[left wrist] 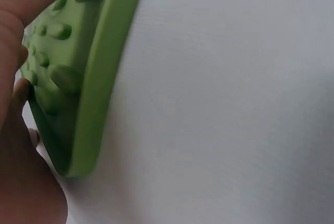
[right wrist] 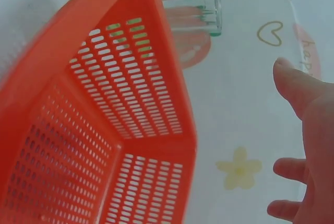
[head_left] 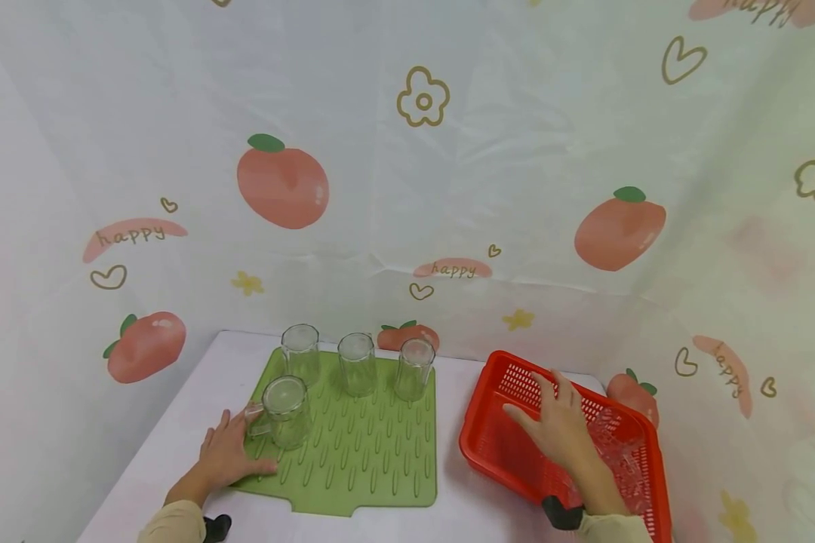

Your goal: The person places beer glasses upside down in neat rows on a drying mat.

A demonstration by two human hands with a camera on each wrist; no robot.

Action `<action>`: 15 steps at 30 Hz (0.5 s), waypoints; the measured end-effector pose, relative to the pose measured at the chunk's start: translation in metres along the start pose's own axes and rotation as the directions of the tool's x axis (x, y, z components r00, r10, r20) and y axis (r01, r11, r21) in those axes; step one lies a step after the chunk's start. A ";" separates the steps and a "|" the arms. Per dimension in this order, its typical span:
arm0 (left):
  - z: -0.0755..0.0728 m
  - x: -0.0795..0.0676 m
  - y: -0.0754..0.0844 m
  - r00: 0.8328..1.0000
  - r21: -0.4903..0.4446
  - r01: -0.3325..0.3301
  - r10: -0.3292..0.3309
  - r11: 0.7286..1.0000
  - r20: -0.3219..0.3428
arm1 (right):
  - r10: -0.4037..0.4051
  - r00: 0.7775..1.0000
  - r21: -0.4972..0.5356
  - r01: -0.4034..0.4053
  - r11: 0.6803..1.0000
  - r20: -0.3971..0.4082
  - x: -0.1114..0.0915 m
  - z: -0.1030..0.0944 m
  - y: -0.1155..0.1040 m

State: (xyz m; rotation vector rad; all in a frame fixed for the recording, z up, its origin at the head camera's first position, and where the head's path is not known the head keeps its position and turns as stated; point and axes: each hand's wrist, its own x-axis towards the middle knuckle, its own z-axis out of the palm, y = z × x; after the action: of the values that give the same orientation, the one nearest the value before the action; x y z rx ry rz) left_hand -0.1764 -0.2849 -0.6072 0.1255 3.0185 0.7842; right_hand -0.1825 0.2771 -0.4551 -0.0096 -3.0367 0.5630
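Observation:
On the left edge of a green drying mat (head_left: 380,467) rests my left hand (head_left: 226,452), fingers spread, thumb lying over the mat's ridges. Just beside it stands an upside-down glass mug (head_left: 288,415), its handle toward the fingers. Three more glasses, the left one (head_left: 302,354), the middle one (head_left: 358,366) and the right one (head_left: 415,369), line the mat's far side. My right hand (head_left: 562,422) hovers over the red basket (head_left: 472,445), holding nothing, thumb and fingers apart. Clear glassware (head_left: 621,452) lies in the basket's right part, partly hidden by the forearm.
The mat and basket sit on a white table (head_left: 244,520), with a strip of tabletop between them. Right behind the table hangs a white printed curtain (head_left: 407,188), which also runs along the right side near the basket.

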 end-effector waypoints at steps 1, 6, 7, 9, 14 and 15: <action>0.001 0.000 -0.001 1.000 -0.006 -0.003 0.003 1.000 0.001 | 0.000 1.000 -0.002 0.000 1.000 -0.002 0.000 -0.001 0.001; 0.002 -0.002 0.000 1.000 -0.031 -0.001 0.001 1.000 0.012 | 0.011 1.000 -0.020 -0.011 1.000 -0.011 -0.002 -0.006 0.008; 0.002 -0.003 0.000 1.000 -0.034 0.003 -0.003 0.999 0.016 | 0.012 1.000 -0.024 -0.012 1.000 -0.016 -0.003 -0.007 0.009; 0.002 -0.003 0.000 1.000 -0.035 0.006 -0.006 0.999 0.022 | 0.018 1.000 -0.029 -0.018 0.999 -0.015 -0.004 -0.008 0.012; 0.003 -0.002 -0.001 1.000 -0.043 0.003 -0.003 0.999 0.018 | 0.034 0.999 -0.053 -0.035 0.998 -0.006 -0.006 -0.011 0.018; 0.003 -0.002 -0.001 1.000 -0.046 0.002 -0.001 0.999 0.015 | 0.042 0.999 -0.060 -0.042 0.997 -0.005 -0.006 -0.012 0.020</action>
State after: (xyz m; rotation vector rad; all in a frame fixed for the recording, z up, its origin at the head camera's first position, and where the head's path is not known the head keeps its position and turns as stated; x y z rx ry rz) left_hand -0.1746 -0.2842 -0.6106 0.1275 2.9833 0.8475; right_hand -0.1759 0.2994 -0.4514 -0.0770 -3.0548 0.4734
